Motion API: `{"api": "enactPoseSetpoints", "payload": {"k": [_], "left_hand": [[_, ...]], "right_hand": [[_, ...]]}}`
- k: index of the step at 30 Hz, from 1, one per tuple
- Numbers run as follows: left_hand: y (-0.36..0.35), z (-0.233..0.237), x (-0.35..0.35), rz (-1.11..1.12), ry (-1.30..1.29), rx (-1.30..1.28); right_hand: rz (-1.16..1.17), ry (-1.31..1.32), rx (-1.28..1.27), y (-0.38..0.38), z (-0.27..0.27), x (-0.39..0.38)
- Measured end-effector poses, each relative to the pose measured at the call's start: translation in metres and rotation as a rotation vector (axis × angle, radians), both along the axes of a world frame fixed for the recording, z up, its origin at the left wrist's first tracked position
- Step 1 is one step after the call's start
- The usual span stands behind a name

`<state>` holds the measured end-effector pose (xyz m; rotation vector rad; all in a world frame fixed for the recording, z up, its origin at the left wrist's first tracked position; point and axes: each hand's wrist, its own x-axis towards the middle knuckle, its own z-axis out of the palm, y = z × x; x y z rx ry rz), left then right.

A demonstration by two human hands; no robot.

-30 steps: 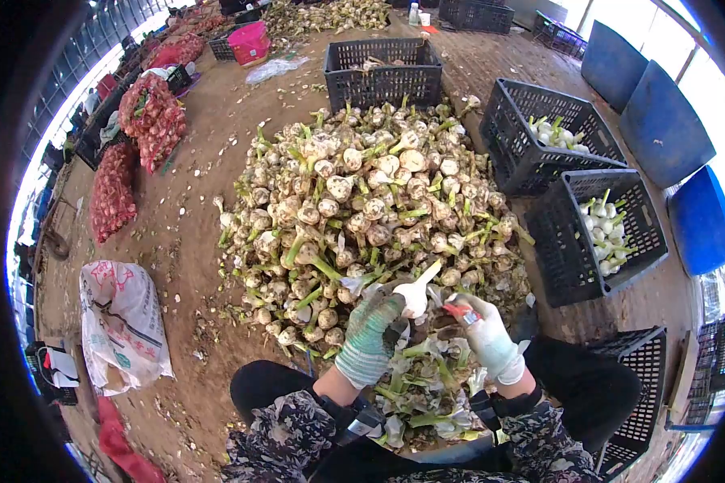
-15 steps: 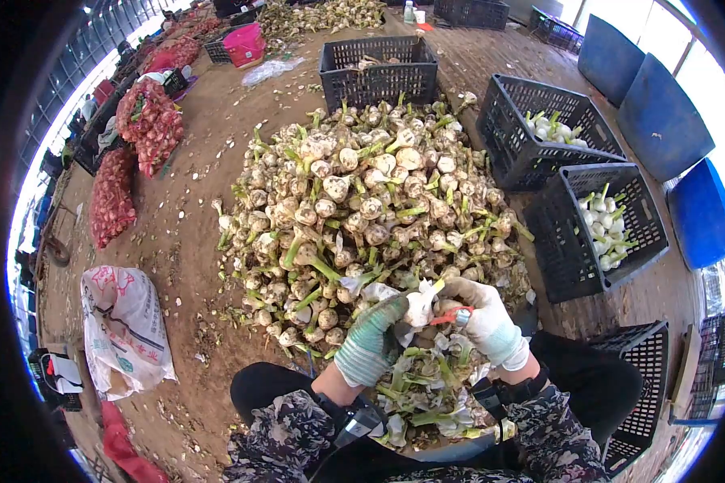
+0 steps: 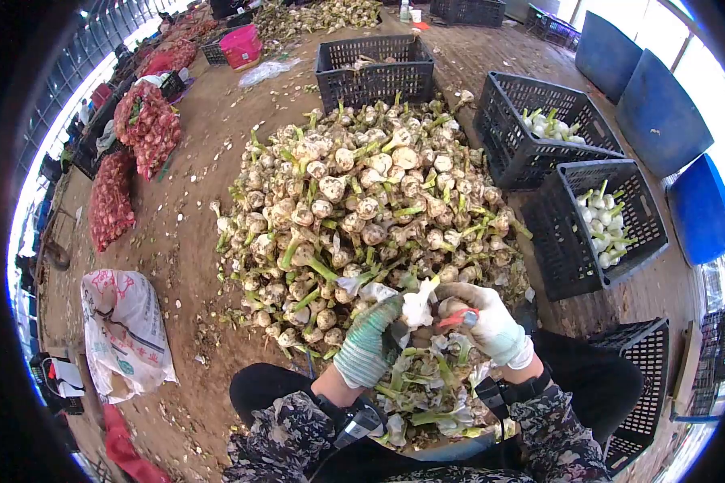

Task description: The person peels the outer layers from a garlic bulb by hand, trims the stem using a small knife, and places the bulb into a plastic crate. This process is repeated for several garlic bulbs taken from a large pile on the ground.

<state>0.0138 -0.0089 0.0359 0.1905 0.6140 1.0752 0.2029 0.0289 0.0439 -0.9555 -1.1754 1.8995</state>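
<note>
My left hand (image 3: 370, 342), in a green-and-white striped glove, grips a white peeled garlic bulb (image 3: 417, 308) with a short stem pointing up. Close on its right, my right hand (image 3: 491, 326), in a whitish glove, is closed around a small red-handled tool (image 3: 461, 318); its working end is hard to make out. Beyond both hands rises a large heap of dirty, untrimmed garlic bulbs (image 3: 362, 209) with green stems. Below them, between my knees, leafy peelings and cut stems (image 3: 427, 394) fill a blue-rimmed basin (image 3: 451, 449).
Black crates (image 3: 532, 161) stand to the right, one crate (image 3: 556, 241) holding cleaned garlic. Another crate (image 3: 374, 80) sits behind the heap. On the left are red mesh sacks (image 3: 147, 129), a white woven sack (image 3: 129, 338) and a pink bucket (image 3: 242, 47).
The right hand and its tool have turned slightly and shifted a little down beside the bulb. More of the bulb's white surface shows. The left hand keeps its grip.
</note>
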Motion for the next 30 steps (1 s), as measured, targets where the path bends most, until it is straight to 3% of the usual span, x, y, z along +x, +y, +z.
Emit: {"api": "enactPoseSetpoints", "payload": {"k": [3,5,7,13,18,24,30], "left_hand": [[0.002,0.004,0.008,0.065,0.139,0.051],[0.001,0.004,0.010,0.097,0.260,0.063],[-0.001,0.006,0.009,0.054,0.549,0.127],[-0.003,0.009,0.004,0.068,0.550,0.101],[-0.001,0.004,0.005,0.121,0.499,0.108],[-0.005,0.008,0.005,0.067,0.668,0.134],[-0.009,-0.003,0.013,0.250,0.874,0.338]], "right_hand": [[-0.087,-0.038,0.012,-0.007,0.000,-0.007],[-0.128,-0.363,0.293,-0.009,-0.006,-0.017],[-0.134,-0.444,0.408,-0.010,0.007,-0.022],[-0.213,-0.384,0.272,-0.012,0.017,-0.026],[-0.092,-0.418,0.296,-0.009,0.019,-0.021],[-0.163,-0.419,0.316,-0.009,0.016,-0.028],[-0.159,-0.518,0.390,-0.010,0.017,-0.030]]}}
